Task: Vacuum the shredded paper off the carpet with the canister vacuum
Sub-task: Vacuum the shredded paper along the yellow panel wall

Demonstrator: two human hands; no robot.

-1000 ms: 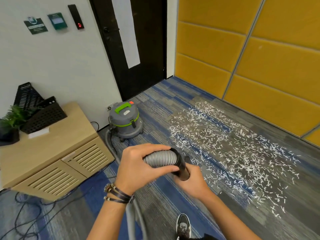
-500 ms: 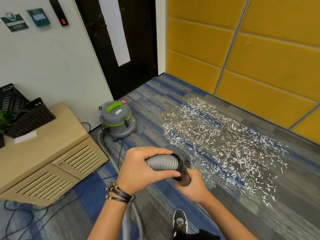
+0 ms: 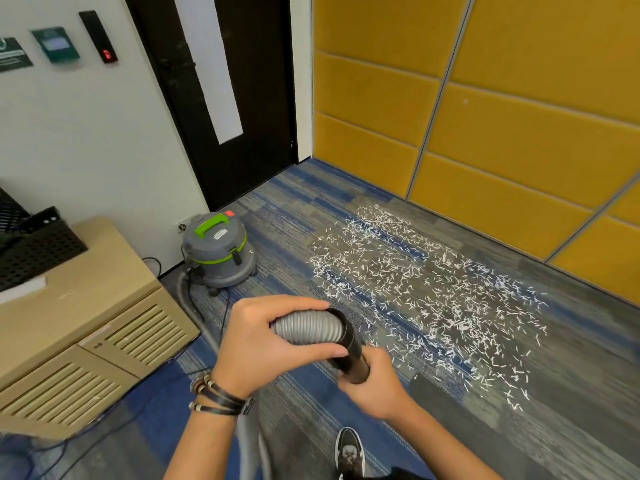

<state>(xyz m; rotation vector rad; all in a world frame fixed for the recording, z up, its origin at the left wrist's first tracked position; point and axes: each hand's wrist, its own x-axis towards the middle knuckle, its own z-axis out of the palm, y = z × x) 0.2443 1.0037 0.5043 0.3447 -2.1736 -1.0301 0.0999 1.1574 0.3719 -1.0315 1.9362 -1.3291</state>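
Observation:
White shredded paper (image 3: 426, 292) lies scattered in a wide patch over the blue-grey carpet (image 3: 298, 209), ahead and to my right. The grey canister vacuum (image 3: 219, 252) with a green handle stands by the wall near the door. Its ribbed grey hose (image 3: 306, 327) runs along the floor and up into my hands. My left hand (image 3: 263, 344) grips the ribbed hose near its end. My right hand (image 3: 372, 386) holds the black end cuff (image 3: 351, 351) from below. The hose's mouth is hidden behind my right hand.
A low wooden cabinet (image 3: 76, 317) with slatted doors stands at the left, with black mesh trays (image 3: 31, 244) on top. Cables (image 3: 86, 431) trail on the floor beside it. A dark door (image 3: 214, 98) and yellow wall panels (image 3: 485, 133) bound the carpet. My shoe (image 3: 349, 455) shows at the bottom.
The view has swung slightly right and up, so the cabinet and vacuum sit further left. Both hands keep the same hold on the hose end.

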